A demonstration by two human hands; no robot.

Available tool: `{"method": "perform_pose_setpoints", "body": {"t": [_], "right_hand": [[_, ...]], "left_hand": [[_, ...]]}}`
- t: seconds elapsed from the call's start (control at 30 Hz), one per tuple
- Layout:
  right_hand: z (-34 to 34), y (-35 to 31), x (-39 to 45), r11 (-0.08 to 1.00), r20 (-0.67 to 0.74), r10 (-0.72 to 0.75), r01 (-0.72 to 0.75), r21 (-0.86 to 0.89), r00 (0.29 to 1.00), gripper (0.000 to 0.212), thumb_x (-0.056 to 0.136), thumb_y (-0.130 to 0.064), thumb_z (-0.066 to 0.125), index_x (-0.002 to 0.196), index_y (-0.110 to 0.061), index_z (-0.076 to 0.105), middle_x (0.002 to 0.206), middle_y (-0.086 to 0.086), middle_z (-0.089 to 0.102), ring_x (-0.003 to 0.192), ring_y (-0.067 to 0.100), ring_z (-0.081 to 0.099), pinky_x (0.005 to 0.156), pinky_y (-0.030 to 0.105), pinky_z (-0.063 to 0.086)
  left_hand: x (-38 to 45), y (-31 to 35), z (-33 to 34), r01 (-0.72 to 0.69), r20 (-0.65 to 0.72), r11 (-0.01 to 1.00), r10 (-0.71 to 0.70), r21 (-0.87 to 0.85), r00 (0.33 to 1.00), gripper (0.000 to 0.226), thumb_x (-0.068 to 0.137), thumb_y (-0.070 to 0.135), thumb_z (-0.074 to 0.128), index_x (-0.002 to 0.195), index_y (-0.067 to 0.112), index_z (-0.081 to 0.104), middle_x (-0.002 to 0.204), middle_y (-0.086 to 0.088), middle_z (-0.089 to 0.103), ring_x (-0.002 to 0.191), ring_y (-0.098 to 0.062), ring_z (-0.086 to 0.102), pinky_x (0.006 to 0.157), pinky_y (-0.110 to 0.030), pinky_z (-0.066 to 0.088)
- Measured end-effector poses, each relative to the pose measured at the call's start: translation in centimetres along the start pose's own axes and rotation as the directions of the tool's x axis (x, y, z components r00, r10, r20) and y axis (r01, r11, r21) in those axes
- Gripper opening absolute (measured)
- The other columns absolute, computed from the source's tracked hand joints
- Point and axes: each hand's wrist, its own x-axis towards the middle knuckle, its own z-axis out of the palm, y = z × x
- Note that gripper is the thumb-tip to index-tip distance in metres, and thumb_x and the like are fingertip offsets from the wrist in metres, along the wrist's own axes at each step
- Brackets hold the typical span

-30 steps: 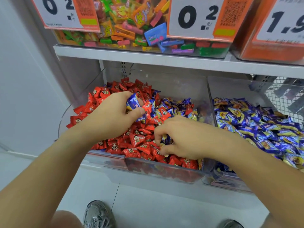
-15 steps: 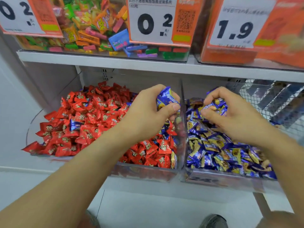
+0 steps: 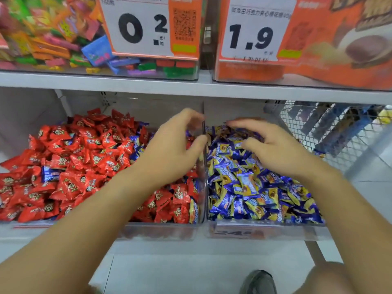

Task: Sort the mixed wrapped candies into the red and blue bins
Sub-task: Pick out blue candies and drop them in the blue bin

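The clear divider [image 3: 203,166] stands between two bins on the lower shelf [image 3: 169,247]: the left bin [image 3: 159,232] on its left, the right bin [image 3: 265,232] on its right. The left hand [image 3: 169,153] hovers just left of the divider, the right hand [image 3: 273,149] just right of it. Above the divider runs the upper shelf [image 3: 191,88], carrying two price tags [image 3: 140,28]. A wire basket [image 3: 331,132] lies further right of the divider.

Upper shelf [image 3: 148,87] has a clear bin of mixed colorful candies [image 3: 53,41] w/ a 0.2 price tag [image 3: 146,28], orange box [image 3: 318,49] w/ 1.9 tag [image 3: 252,32] to its right. Wire mesh basket [image 3: 331,132] far right, shoe [image 3: 257,282] on floor near bottom.
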Motion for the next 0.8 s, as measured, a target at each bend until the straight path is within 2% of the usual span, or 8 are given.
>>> {"method": "perform_pose_setpoints", "body": {"t": [0.07,0.17,0.27,0.4,0.5,0.63,0.7,0.8], "right_hand": [[1.0,-0.2,0.1,0.986,0.145,0.001,0.023,-0.164,0.989,0.047,0.099,-0.038,0.054,0.144,-0.047,0.044,0.15,-0.01,0.04,0.127,-0.006,0.044,0.109,0.021,0.033],[3.3,0.1,1.1,0.881,0.289,0.146,0.009,-0.474,0.946,0.052,0.104,-0.047,0.039,0.153,-0.048,0.023,0.167,-0.008,0.006,0.154,0.02,0.001,0.122,0.057,0.003],[3.5,0.1,2.3,0.883,0.154,0.12,-0.034,-0.469,0.981,0.048,0.104,-0.049,0.034,0.151,-0.044,0.03,0.164,-0.004,0.022,0.152,0.025,0.015,0.118,0.067,0.007],[3.6,-4.4,2.3,0.942,-0.084,-0.244,0.215,-0.259,0.966,0.036,0.1,-0.04,0.05,0.132,-0.025,0.059,0.124,-0.003,0.061,0.116,0.01,0.052,0.1,0.026,0.037],[5.8,-8.8,3.6,0.882,0.03,-0.406,0.4,-0.247,0.913,0.02,0.094,-0.023,0.063,0.113,-0.019,0.07,0.107,-0.004,0.067,0.097,0.006,0.056,0.092,0.022,0.041],[8.0,-10.8,9.3,0.816,0.455,-0.049,0.298,-0.495,0.889,0.086,0.075,-0.034,0.085,0.148,-0.025,0.041,0.141,0.0,0.055,0.125,0.022,0.055,0.101,0.033,0.046],[9.3,-10.1,12.0,0.748,0.53,0.185,0.232,-0.623,0.828,0.124,0.057,-0.037,0.095,0.157,-0.029,0.021,0.151,0.002,0.046,0.131,0.027,0.051,0.104,0.038,0.047],[11.6,-8.7,14.5,0.647,0.553,0.342,0.236,-0.725,0.76,0.138,0.034,-0.052,0.098,0.153,-0.026,0.034,0.149,0.002,0.048,0.131,0.029,0.051,0.106,0.043,0.046]], "left_hand": [[-0.3,-2.5,-1.2,0.047,0.066,0.983,-0.06,0.176,0.996,0.034,0.093,0.029,0.062,0.125,0.019,0.057,0.118,0.001,0.063,0.113,-0.014,0.057,0.1,-0.031,0.044],[-1.1,-5.7,-2.2,0.025,0.252,0.903,-0.146,0.429,0.956,0.041,0.092,0.034,0.062,0.129,0.018,0.058,0.123,-0.005,0.06,0.118,-0.025,0.054,0.103,-0.034,0.041],[-1.9,-6.8,-2.7,0.01,0.324,0.875,-0.19,0.483,0.927,0.039,0.093,0.045,0.056,0.12,0.018,0.064,0.113,-0.002,0.062,0.11,-0.024,0.058,0.096,-0.033,0.045],[-2.3,-7.5,-3.8,0.01,0.301,0.875,-0.177,0.484,0.937,0.04,0.09,0.054,0.056,0.109,0.021,0.066,0.105,0.004,0.059,0.1,-0.019,0.059,0.091,-0.034,0.048],[-2.5,-7.8,-4.3,0.028,0.284,0.894,-0.171,0.446,0.943,0.04,0.089,0.052,0.059,0.111,0.02,0.066,0.106,0.002,0.06,0.098,-0.018,0.06,0.09,-0.034,0.048],[-3.0,-8.0,-4.6,0.063,0.249,0.914,-0.174,0.401,0.953,0.041,0.086,0.054,0.062,0.114,0.023,0.063,0.107,0.004,0.062,0.095,-0.018,0.062,0.086,-0.035,0.05],[-3.2,-8.1,-4.7,0.077,0.235,0.918,-0.18,0.389,0.955,0.043,0.087,0.054,0.062,0.116,0.024,0.061,0.108,0.004,0.063,0.094,-0.017,0.062,0.085,-0.035,0.051],[-3.3,-8.3,-4.8,0.093,0.222,0.923,-0.186,0.374,0.957,0.047,0.088,0.054,0.061,0.123,0.023,0.058,0.112,0.005,0.063,0.097,-0.015,0.061,0.087,-0.035,0.051]]}}
